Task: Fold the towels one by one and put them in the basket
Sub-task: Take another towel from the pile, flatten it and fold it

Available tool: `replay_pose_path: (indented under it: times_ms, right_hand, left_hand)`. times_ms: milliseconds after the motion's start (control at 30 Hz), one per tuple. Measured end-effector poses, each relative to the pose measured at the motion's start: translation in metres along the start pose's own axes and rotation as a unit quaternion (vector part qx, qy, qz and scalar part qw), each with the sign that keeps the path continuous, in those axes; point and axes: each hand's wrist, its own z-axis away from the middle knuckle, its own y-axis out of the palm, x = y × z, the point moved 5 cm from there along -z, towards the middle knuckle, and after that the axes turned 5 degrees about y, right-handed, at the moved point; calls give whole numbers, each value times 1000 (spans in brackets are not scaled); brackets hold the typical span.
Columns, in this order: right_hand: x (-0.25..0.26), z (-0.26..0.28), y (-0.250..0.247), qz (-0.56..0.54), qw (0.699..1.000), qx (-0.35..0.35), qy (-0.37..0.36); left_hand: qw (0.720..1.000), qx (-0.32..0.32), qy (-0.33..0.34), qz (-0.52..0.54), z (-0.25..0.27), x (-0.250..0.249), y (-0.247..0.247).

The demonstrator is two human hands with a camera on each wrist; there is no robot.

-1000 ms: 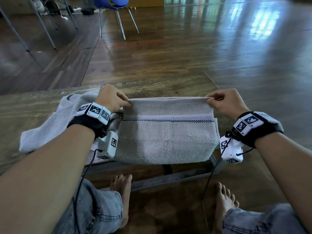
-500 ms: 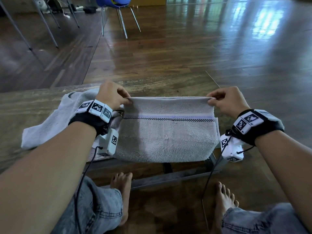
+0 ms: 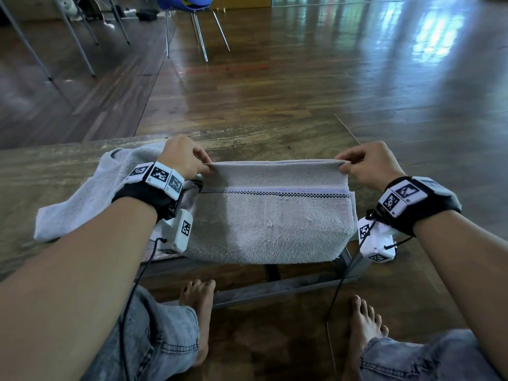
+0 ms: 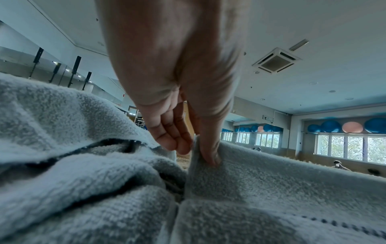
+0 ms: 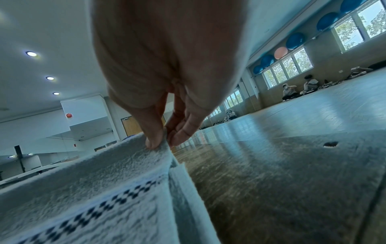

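Observation:
A grey folded towel (image 3: 272, 218) with a checkered stripe lies on the wooden table (image 3: 275, 144), its near part hanging over the front edge. My left hand (image 3: 187, 160) pinches its far left corner, thumb and fingers meeting on the cloth (image 4: 196, 153). My right hand (image 3: 368, 163) pinches the far right corner (image 5: 165, 140). Between the hands the far edge is raised and stretched taut. A second, unfolded pale towel (image 3: 90, 188) lies crumpled to the left, partly under my left wrist. No basket is in view.
The table's right edge (image 3: 346, 127) runs just beyond my right hand. A blue chair (image 3: 189, 12) and metal legs (image 3: 74, 37) stand on the wooden floor behind. My bare feet (image 3: 200, 306) and the table's metal frame (image 3: 275, 290) are below.
Both hands have lifted the towel's far edge slightly and shifted it a little away from me. The grip on both corners is unchanged.

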Motion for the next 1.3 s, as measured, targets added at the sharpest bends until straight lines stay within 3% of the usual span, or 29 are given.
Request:
replay_pose_path:
  times_ms: [167, 300, 500, 567, 667, 733, 800, 867, 900, 967, 1100, 1200, 1300]
  right_hand:
    - [3, 3, -1, 54, 998, 14, 10]
    - [7, 7, -1, 83, 997, 1, 10]
    - [7, -4, 7, 155, 982, 70, 79]
    - [13, -10, 2, 93, 989, 52, 99]
    - [40, -25, -23, -94, 992, -43, 71]
    - [65, -27, -50, -186, 974, -128, -3]
    - [88, -15, -71, -334, 924, -164, -85]
    - [100, 0, -86, -414, 881, -176, -148]
    - [102, 7, -89, -415, 877, -178, -165]
    - [95, 14, -90, -364, 900, -185, -154]
    - [52, 20, -70, -124, 976, -150, -99]
    - [18, 29, -44, 22, 992, -45, -116]
    - [-4, 44, -25, 83, 986, 100, -109]
  left_hand:
    - [999, 29, -27, -12, 3, -1, 4]
    - [996, 66, -53, 39, 2, 2, 8]
    - [979, 96, -114, 136, -2, 1, 12]
    - [978, 46, -107, 174, -7, -8, 6]
    - [980, -162, -14, 116, -18, -28, -29]
    - [947, -283, 72, 134, -15, -47, -57]
    - [888, -360, 177, 225, -6, -64, -80]
    - [837, -392, 250, 288, 3, -73, -94]
    - [832, -394, 262, 288, 7, -75, -97]
    - [849, -380, 252, 266, 11, -70, -95]
    - [942, -244, 173, 152, 13, -41, -59]
    - [981, -100, 145, 78, 17, -19, -27]
    - [987, 51, 125, 81, 25, -8, -8]
